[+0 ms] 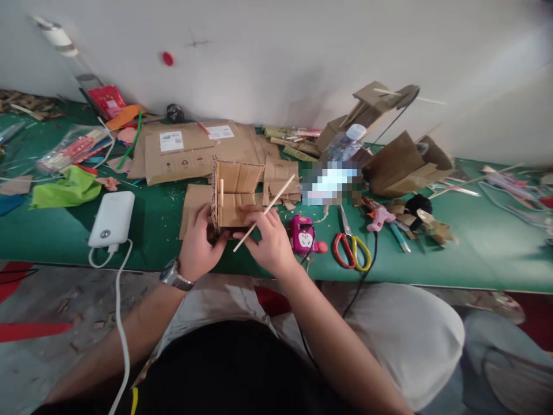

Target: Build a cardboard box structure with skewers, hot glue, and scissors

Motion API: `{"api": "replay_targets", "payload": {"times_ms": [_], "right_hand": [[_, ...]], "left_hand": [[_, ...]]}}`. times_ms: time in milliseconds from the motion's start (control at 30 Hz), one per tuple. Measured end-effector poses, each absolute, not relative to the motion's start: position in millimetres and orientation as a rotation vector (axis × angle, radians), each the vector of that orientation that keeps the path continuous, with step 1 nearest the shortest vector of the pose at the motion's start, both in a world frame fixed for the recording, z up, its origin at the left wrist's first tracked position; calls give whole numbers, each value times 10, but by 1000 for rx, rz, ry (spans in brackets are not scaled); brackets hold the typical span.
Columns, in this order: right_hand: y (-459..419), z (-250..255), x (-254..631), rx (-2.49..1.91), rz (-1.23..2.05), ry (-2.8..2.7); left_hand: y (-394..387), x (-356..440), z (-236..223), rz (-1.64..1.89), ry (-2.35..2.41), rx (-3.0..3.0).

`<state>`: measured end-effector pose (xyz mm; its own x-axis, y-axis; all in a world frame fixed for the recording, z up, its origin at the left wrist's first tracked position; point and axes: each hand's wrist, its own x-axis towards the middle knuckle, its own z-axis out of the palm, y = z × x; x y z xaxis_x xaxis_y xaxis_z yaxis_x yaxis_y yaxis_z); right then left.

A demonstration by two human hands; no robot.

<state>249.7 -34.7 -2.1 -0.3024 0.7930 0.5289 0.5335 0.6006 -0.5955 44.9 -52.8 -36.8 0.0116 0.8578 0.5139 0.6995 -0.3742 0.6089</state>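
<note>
1. By the tabletop's [151, 230] near edge, left hand [201, 245] clamps folded cardboard [239, 180]; right hand [268, 239] pinches a stick [280, 193].
2. A gap runs left to a power bank [113, 216]; scissors [353, 251] lie right, a carton [190, 148] far.

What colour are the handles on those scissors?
The scissors have one red handle and one yellow handle, clearest in the head view.

Folded cardboard [238, 178] shows brown, the stick [264, 213] pale tan, the counter [436, 266] green, scissor handles [353, 250] red and yellow.
</note>
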Motion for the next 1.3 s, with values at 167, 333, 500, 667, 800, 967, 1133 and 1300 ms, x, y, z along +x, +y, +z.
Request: {"api": "replay_targets", "payload": {"times_ms": [167,333,500,667,800,967,1133,1300], "right_hand": [[-312,-56,2455,-1178,221,-2001],[-259,-89,2369,-1192,83,-1960],[-195,-62,2352,-1070,17,-1866],[-179,157,2467,-1032,-62,-1803],[-192,431,2669,-998,-92,-1753],[-304,672,2996,-992,-186,-1788],[-508,671,3270,-1002,-241,-1856],[-542,637,3348,-1007,-100,-1907]], "left_hand": [[-530,455,-448,1185,1687,2166],[-529,466,-469,1093,1688,2176],[-521,480,-517,1090,1705,2164],[-468,480,-637,1106,1763,2127],[-327,428,-737,1096,1800,2139],[-404,375,-620,1190,1775,2137],[-949,504,-464,1687,1571,1982],[-1056,910,-318,1362,1168,1886]]}}
